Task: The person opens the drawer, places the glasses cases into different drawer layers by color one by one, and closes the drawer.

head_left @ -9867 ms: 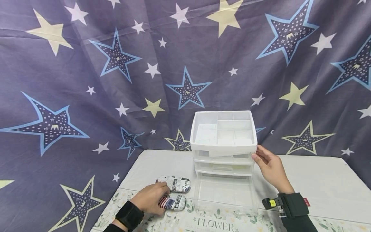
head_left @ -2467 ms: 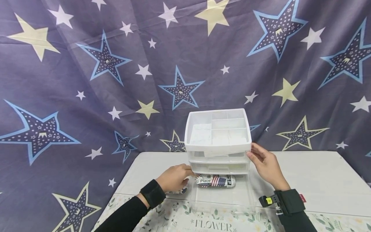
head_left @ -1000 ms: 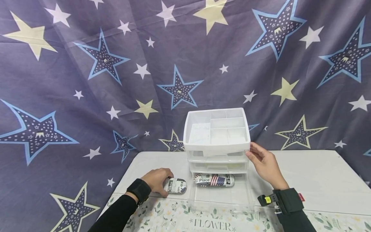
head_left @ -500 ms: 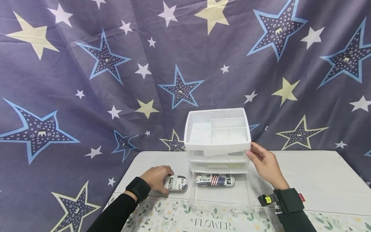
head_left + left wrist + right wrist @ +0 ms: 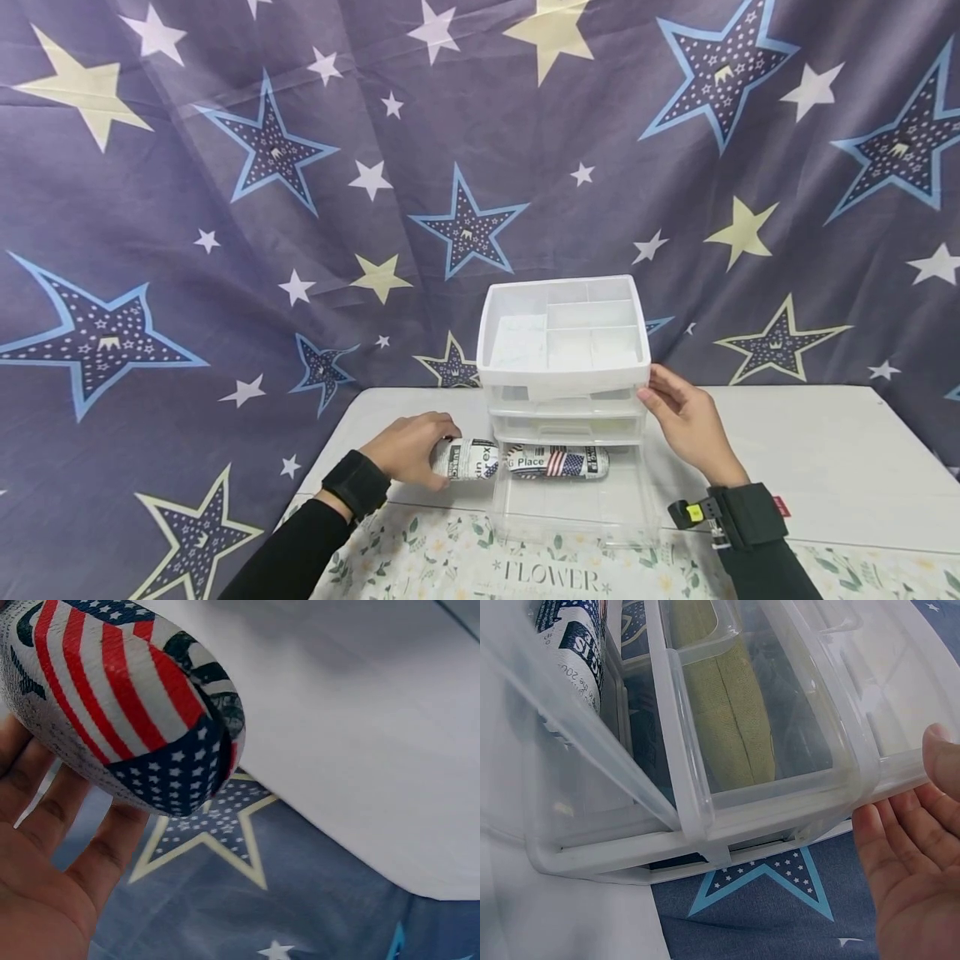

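Note:
My left hand (image 5: 408, 450) grips a glasses case (image 5: 474, 460) by its left end, thumb in front and fingers behind. In the left wrist view the case (image 5: 127, 697) shows a stars-and-stripes and newsprint pattern, held off the white tabletop. Its right end is at the left side of the pulled-out clear bottom drawer (image 5: 577, 506). A matching glasses case (image 5: 558, 463) lies crosswise at the back of that drawer. My right hand (image 5: 690, 425) holds the right edge of the white drawer unit (image 5: 564, 382), thumb in front, fingers behind the corner.
The unit's top tray (image 5: 588, 315) is divided into compartments. An olive-green pouch (image 5: 731, 712) shows inside a closed drawer in the right wrist view. A floral cloth (image 5: 420, 550) covers the table's front; a starry curtain (image 5: 375, 108) hangs behind.
Both cases lay on the table at first; one is now in the drawer. Most recently my left hand has raised the second case and brought it right to the drawer's side. My right hand stays put.

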A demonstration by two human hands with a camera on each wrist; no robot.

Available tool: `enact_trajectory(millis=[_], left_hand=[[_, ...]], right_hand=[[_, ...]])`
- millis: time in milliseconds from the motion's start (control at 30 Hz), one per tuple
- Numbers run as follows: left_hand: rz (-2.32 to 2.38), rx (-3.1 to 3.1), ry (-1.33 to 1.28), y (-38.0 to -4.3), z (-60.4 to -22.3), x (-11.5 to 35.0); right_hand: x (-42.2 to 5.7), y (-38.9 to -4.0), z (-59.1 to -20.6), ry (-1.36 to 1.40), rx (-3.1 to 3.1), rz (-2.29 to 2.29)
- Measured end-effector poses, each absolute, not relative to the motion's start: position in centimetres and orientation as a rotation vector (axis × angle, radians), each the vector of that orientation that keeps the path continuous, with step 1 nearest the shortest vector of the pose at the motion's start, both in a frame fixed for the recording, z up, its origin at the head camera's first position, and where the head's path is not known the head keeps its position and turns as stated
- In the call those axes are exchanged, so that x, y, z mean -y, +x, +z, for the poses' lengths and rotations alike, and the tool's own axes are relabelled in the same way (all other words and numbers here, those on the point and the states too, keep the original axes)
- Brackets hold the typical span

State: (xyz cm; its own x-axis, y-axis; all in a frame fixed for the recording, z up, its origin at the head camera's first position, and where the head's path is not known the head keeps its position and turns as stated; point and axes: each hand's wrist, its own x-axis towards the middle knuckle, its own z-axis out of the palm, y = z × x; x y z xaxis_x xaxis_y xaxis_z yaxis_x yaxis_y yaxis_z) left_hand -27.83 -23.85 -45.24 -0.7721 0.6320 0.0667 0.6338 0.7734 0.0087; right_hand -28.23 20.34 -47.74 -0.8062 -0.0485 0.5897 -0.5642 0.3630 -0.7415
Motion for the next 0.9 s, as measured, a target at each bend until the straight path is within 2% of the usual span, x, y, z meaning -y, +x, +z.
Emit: enact_trajectory(millis=[900], left_hand=[[-0.127,2.744,-1.171,-25.5,-43.7,15.3]], right_hand=[[-20.4,-28.1,-47.7,0.527,2.158,1.466]])
